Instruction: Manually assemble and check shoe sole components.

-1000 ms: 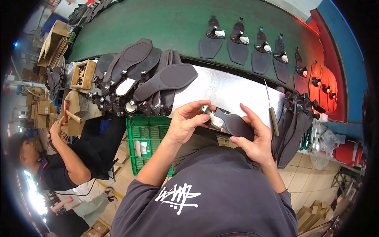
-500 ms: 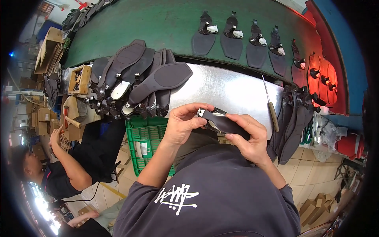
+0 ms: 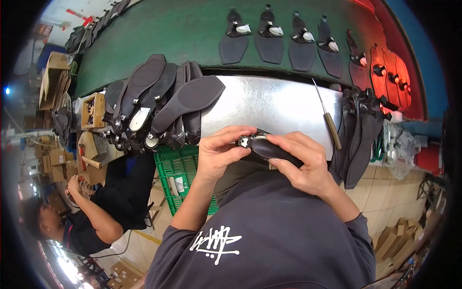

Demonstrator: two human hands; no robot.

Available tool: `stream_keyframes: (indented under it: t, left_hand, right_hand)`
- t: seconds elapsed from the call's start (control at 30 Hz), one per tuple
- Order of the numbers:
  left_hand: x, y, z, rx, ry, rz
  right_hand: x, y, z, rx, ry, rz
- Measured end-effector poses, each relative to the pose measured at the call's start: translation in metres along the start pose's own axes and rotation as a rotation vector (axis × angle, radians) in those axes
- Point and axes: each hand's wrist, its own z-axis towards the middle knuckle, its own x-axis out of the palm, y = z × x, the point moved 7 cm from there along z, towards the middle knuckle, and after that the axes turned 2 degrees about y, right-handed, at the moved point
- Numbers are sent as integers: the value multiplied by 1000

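Both hands hold a dark sandal piece in front of my chest, at the near edge of the metal worktop. The fingers and thumb of my left hand pinch its left end, beside a small shiny fitting. My right hand is closed round the other end, thumb underneath and fingers on top. Part of the piece is hidden by my fingers. A pale strip shows along its upper edge. A thin awl-like tool with a wooden handle lies to the right of my hands.
A pile of dark sandal soles lies to the left, above a green crate. More hang at the right. Several sandal pieces stand in a row on the green belt. A hammer and a co-worker are at the left.
The sandal piece has turned slightly in my hands, and my right fingers have shifted along its upper edge. The whole view has swung a little. The co-worker's hands have come lower.
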Motion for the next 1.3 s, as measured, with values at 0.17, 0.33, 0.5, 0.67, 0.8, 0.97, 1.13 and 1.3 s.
stream_keyframes:
  t: [0.17,0.33,0.5,0.67,0.8,0.97,1.13,1.3]
  left_hand:
    - [7,-9,1,86,97,119]
    - [12,-7,-2,84,152,116]
    - [21,-13,-2,112,217,241]
    - [32,-15,-3,135,153,473]
    - [28,8,-5,-244,-5,197]
    - [21,22,-6,-343,-34,53]
    - [24,19,-4,-387,-43,88]
    - [29,16,-1,-380,-52,128]
  right_hand:
    - [-5,18,1,-93,51,-183]
    - [-6,20,-5,-111,34,-206]
    - [-2,22,-9,-129,37,-255]
    - [3,16,-10,-84,89,-299]
    - [-3,-12,-8,22,14,-38]
    - [3,-27,-8,142,138,111]
    - [6,-28,-10,208,206,48]
    - [4,-22,-8,161,211,-45]
